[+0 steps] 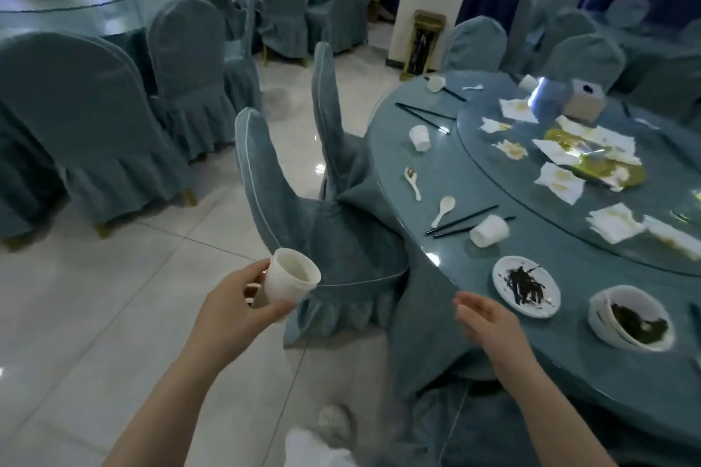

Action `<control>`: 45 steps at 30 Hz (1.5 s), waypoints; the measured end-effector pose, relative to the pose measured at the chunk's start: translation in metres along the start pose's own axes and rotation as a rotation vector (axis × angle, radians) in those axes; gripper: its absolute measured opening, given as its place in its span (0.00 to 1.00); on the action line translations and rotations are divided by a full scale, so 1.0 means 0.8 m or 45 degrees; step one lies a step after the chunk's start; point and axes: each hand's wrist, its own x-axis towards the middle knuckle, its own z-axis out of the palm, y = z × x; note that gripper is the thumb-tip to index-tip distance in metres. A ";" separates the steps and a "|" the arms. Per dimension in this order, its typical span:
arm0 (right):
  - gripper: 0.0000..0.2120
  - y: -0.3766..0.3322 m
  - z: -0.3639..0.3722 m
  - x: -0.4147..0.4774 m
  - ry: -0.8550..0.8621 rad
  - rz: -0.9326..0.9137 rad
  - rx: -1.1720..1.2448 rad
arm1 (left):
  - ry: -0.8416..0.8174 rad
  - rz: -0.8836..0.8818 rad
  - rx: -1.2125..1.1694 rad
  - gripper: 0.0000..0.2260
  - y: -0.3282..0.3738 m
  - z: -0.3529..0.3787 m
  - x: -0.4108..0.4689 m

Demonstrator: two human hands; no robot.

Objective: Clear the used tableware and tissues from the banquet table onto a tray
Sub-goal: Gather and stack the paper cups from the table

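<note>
- Off the near edge of the banquet table [569, 375], over the floor: white cup [292, 279], held tilted with its mouth towards the table. It looks thin-walled and light, probably disposable and easily crushed. Best held round the middle of the wall with light pressure.
- Left hand [235, 307]: thumb and fingers curled round the cup's wall below the rim, forearm reaching forward.
- Right hand [489, 322]: fingers extended and relaxed, holding nothing, hovering just beside the table edge near the plate. Somewhat blurred.
- Still on the table: plate [526, 285] with dark scraps and bowl [631, 317] with green remains. Both are likely rigid and breakable, with slippery residue, so lift by the rim from underneath.
- Also there: tipped cup [489, 231], upright cup [420, 137], two spoons [444, 209], black chopsticks [462, 220]. All are small and light.
- Tissues [561, 182] on the glass turntable [531, 216]: stained, limp, to be gathered by pinching.
- Tray: not in view.
</note>
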 end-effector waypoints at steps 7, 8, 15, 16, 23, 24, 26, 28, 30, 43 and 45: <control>0.10 -0.008 -0.022 0.149 0.301 0.013 -0.146 | -0.065 0.012 -0.016 0.24 0.027 0.027 0.146; 0.13 -0.011 -0.025 0.172 0.351 0.018 -0.183 | -0.081 0.012 -0.015 0.23 0.033 0.030 0.167; 0.34 -0.038 -0.056 0.319 0.649 0.285 -0.486 | -0.132 -0.006 -0.080 0.23 0.066 0.037 0.288; 0.34 -0.038 -0.056 0.329 0.635 0.365 -0.544 | -0.143 -0.009 -0.076 0.24 0.068 0.036 0.301; 0.14 -0.055 0.012 0.340 0.673 0.315 -0.444 | -0.268 0.080 -0.057 0.25 0.052 0.022 0.396; 0.16 -0.064 0.027 0.335 0.691 0.289 -0.362 | -0.294 0.090 -0.062 0.25 0.049 0.020 0.410; 0.14 -0.085 0.055 0.325 0.719 0.265 -0.209 | -0.358 0.114 -0.065 0.25 0.047 0.019 0.436; 0.10 -0.106 0.082 0.316 0.694 0.229 -0.074 | -0.436 0.147 -0.060 0.25 0.046 0.024 0.461; 0.16 -0.134 0.108 0.307 0.670 0.147 0.064 | -0.513 0.189 -0.061 0.25 0.045 0.031 0.484; 0.29 -0.278 0.236 0.287 0.336 -0.187 -0.012 | -0.857 0.461 0.000 0.26 0.050 0.058 0.522; 0.30 -0.283 0.245 0.291 0.258 -0.197 -0.140 | -0.872 0.510 -0.017 0.26 0.057 0.056 0.524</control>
